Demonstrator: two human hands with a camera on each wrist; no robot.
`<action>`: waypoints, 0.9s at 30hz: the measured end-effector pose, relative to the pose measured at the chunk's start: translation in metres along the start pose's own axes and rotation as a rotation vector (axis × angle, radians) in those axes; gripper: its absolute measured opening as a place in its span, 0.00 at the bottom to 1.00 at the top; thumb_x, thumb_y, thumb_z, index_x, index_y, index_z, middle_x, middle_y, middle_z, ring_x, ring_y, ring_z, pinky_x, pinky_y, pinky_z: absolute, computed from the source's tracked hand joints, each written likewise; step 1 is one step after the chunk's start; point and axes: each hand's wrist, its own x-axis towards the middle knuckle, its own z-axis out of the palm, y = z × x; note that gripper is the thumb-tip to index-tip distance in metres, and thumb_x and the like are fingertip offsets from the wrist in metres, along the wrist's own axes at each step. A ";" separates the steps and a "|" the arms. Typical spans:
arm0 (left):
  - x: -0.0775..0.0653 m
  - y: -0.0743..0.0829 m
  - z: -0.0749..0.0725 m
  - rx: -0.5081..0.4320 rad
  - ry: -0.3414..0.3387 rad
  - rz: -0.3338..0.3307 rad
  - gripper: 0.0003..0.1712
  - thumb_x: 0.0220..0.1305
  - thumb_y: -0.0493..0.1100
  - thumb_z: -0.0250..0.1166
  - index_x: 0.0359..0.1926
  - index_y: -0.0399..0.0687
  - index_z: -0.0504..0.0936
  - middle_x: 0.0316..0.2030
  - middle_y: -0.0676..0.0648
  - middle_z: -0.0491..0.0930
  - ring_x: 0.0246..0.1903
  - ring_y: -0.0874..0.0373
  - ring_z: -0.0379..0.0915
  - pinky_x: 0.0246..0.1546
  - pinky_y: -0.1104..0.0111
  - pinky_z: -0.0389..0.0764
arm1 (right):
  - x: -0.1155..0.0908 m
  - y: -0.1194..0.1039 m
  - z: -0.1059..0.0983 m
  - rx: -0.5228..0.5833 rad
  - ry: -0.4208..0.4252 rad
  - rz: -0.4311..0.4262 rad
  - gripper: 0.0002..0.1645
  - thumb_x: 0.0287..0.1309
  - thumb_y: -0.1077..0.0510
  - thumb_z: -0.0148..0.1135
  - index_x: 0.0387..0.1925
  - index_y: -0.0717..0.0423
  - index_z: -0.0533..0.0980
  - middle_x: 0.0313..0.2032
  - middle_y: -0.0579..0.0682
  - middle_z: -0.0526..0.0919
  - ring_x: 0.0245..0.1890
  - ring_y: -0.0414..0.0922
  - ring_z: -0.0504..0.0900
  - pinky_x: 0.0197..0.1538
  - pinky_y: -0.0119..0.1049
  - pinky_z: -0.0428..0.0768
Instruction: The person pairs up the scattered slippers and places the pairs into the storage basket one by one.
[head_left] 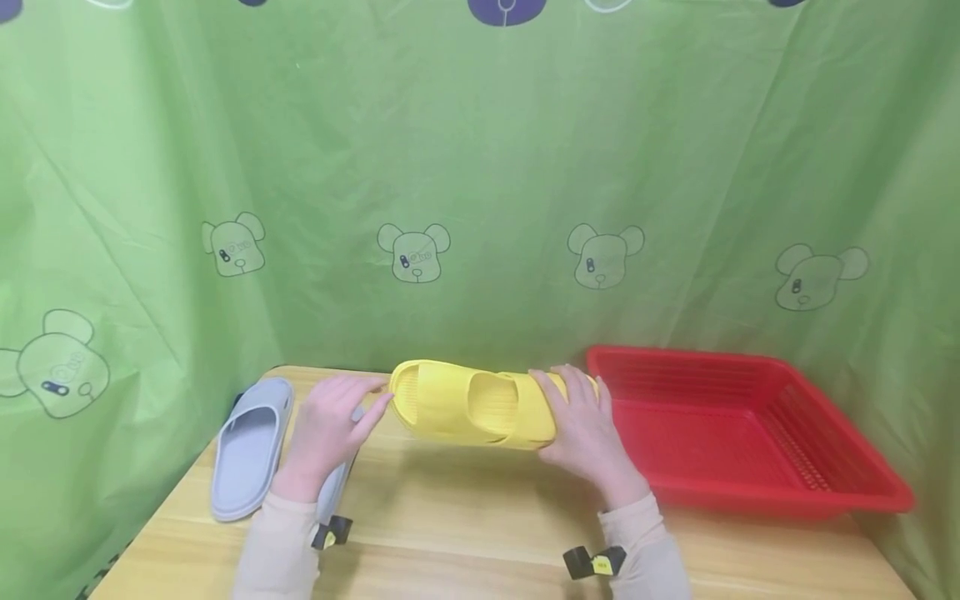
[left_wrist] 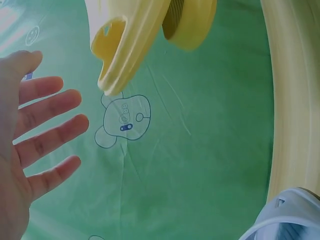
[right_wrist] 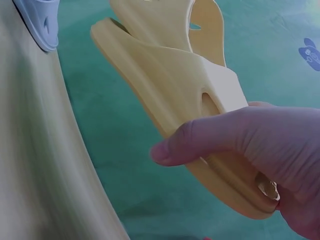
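Above the surface, the yellow slippers — what looks like a pair pressed together — hang level between the two hands, and the likeliest trouble seems to be a slip: only the right hand bears them, and by one end. With the far end unsupported, the weight out there could tip the pair downward, or let one slide off the other if the pinch slackens or takes in just one of them. The left hand could also do harm, since a clumsy poke at the free end might twist the pair within that one-sided grip. Lower down, the left sleeve passes over a part-hidden grey slipper, so a dropped forearm might nudge it out of place; the other grey slipper lies further left. The red basket stands close beside the right hand, and a low sideways swing could catch the rim. As for the hands, the right is clamped on the slippers, thumb laid across the side and fingers over the top, though the wrist view hides most of those fingers. The left holds nothing: its fingers are straight and spread well apart, with curtain visible between them and the yellow end — in the head view thumb and forefinger come so near that I cannot tell whether they touch.
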 end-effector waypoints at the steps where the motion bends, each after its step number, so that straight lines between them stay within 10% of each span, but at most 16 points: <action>1: 0.000 -0.001 0.000 0.004 0.010 -0.002 0.11 0.61 0.46 0.65 0.38 0.44 0.86 0.34 0.47 0.88 0.34 0.51 0.84 0.39 0.58 0.83 | -0.001 0.001 -0.001 0.003 0.002 0.004 0.62 0.18 0.51 0.78 0.66 0.44 0.64 0.60 0.57 0.67 0.64 0.57 0.63 0.66 0.67 0.55; 27: -0.002 0.000 0.008 0.023 -0.043 -0.006 0.08 0.57 0.46 0.68 0.34 0.46 0.87 0.30 0.50 0.88 0.29 0.55 0.84 0.32 0.61 0.83 | -0.014 0.036 -0.046 0.003 0.022 0.070 0.61 0.20 0.51 0.78 0.66 0.48 0.64 0.59 0.59 0.67 0.63 0.59 0.61 0.62 0.70 0.54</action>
